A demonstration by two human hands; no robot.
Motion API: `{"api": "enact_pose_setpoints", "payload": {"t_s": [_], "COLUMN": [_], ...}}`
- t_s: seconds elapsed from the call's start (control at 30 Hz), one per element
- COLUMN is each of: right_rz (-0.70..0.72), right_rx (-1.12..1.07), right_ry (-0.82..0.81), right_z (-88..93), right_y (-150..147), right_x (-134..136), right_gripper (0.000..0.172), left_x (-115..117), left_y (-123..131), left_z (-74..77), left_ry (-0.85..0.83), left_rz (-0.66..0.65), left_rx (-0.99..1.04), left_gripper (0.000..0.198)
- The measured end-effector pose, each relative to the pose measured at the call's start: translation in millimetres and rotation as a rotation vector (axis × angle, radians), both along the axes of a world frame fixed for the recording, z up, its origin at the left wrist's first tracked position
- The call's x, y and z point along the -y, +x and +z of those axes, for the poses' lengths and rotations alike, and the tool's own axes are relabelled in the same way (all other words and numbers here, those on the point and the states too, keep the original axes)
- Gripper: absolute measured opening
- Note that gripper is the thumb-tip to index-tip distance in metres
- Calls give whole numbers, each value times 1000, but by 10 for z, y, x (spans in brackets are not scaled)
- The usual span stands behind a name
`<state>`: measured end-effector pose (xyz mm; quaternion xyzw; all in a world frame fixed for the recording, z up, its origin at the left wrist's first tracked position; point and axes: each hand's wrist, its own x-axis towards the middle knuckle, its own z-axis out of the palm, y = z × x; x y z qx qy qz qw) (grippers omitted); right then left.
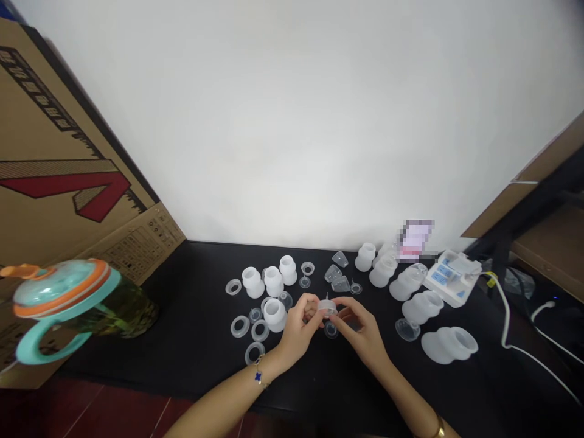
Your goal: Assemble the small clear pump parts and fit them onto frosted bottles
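Observation:
Between the fingertips of both hands is a small translucent ring cap (326,307) with a thin tip sticking up from it. My left hand (298,325) pinches its left side, and my right hand (360,331) pinches the right side. Just below the cap a clear round part (331,330) lies on the table, partly covered by the fingers. A white wide-necked bottle (275,314) stands close to my left hand. Loose flat rings (260,330) and a clear dome-shaped part (286,299) lie around that bottle.
More white bottles stand at the back left, and others stand or lie at right (449,345). Clear cups (340,283) lie behind my hands. A lidded jug (86,304) is far left by a cardboard box (55,152). A white device (452,277) trails a cable (506,316) at right.

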<state>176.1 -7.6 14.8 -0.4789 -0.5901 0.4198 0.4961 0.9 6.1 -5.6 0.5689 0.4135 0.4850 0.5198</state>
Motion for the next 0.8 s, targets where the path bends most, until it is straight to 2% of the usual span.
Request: {"api": "enact_pose_setpoints", "payload": {"t_s": [0.2, 0.33, 0.6, 0.8], "right_rz": [-20, -43, -32, -14], "right_rx": [75, 71, 96, 98], "right_ry": [7, -10, 28, 11], "right_z": [-24, 4, 10, -30], "right_y": [-7, -12, -20, -21], "right_x": [15, 18, 17, 21], "right_gripper": [25, 26, 19, 31], "left_x": [20, 18, 21, 32], "left_y": [-9, 1, 6, -1], "left_z": [63, 116, 107, 120], "left_ry": [1, 47, 101, 123], "left_rz": [-10, -12, -48, -45], "left_rx": [-34, -142, -237, -203], "left_gripper": [25, 25, 28, 28]}}
